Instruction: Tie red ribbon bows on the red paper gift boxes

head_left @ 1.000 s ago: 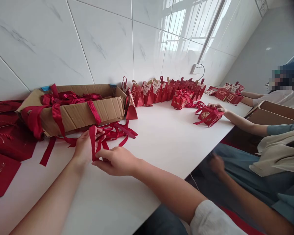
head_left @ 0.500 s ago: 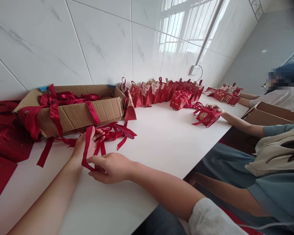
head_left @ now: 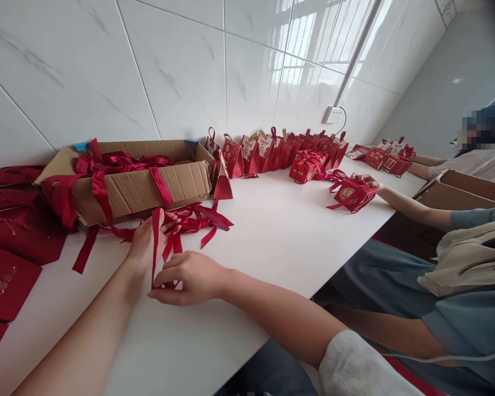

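Note:
A red satin ribbon (head_left: 155,242) runs in a straight length between my two hands. Its upper part passes over my left hand (head_left: 145,242), which holds it near the thumb while the other fingers stretch toward the ribbon pile. My right hand (head_left: 192,276) pinches the lower end between thumb and fingertips, just above the table. Behind my hands lies a tangle of loose red ribbons (head_left: 192,220), close to the front of a cardboard box (head_left: 136,192) with more ribbons inside and hanging over its side.
Red gift boxes (head_left: 251,155) with loop handles stand in a row along the tiled wall. Red bags (head_left: 28,231) lie at the left. To the right, a co-worker's hand (head_left: 366,180) rests on a red box (head_left: 352,193) with ribbon. Further back sits another person beside a cardboard box (head_left: 454,190).
The ribbon between my hands has gone from a slack, bent loop to a straight length. My right hand's fingertips have closed on its lower end. The view has shifted slightly.

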Available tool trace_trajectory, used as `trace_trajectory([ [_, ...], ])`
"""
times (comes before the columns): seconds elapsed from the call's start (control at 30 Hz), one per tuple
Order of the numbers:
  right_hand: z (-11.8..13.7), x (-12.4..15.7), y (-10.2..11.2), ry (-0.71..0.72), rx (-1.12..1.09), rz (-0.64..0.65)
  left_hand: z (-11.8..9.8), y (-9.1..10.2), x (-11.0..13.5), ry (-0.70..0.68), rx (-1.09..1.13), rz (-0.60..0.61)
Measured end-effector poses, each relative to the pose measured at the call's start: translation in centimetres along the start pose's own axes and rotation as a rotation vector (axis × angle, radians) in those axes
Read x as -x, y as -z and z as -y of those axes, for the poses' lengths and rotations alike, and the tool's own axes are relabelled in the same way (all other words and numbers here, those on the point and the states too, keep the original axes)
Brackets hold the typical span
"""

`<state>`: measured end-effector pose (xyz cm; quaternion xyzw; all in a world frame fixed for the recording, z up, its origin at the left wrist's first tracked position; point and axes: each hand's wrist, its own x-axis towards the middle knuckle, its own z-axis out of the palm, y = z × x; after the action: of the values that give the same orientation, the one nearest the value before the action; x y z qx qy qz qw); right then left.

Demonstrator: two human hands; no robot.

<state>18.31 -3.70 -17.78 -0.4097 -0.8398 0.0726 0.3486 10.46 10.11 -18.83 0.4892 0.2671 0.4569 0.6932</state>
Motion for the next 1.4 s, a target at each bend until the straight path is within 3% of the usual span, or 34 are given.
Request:
trace_trajectory([
  [0.3, 0.0, 0.1, 0.5, -0.240, -0.066, 0.029, 0.0, 0.0, -0.4, 0.046, 0.069, -0.030],
  [0.37, -0.5, 0.2, 1.3, -0.290, -0.248, 0.004, 0.0, -0.1, -0.5, 0.071, 0.090, -0.058],
  [0.43, -1.7, 0.5, 2.3, -0.389, -0.576, -0.073, 0.0, -0.1, -0.7, 0.103, 0.110, -0.103],
  [0.53, -4.7, 1.5, 4.0, -0.618, -1.071, -0.223, 0.0, -0.1, -0.7, 0.109, 0.141, -0.148],
  [0.6, -6.5, 2.4, 4.8, -0.766, -1.205, -0.332, 0.0, -0.1, -0.5, 0.101, 0.155, -0.151],
  [0.73, -7.9, 3.4, 5.6, -0.799, -1.259, -0.374, 0.0, -0.3, -0.1, 0.092, 0.164, -0.135],
  [1.0, -7.6, 3.4, 5.7, -0.838, -1.309, -0.360, -0.1, -0.5, -0.6, 0.140, 0.158, -0.127],
  [1.3, -7.0, 4.9, 7.3, -0.714, -1.414, -0.341, -0.1, -0.6, 0.1, 0.097, 0.151, -0.105],
  [1.4, -6.4, 4.9, 8.1, -0.705, -1.410, -0.419, -0.3, -0.7, 0.3, 0.084, 0.156, -0.130],
])
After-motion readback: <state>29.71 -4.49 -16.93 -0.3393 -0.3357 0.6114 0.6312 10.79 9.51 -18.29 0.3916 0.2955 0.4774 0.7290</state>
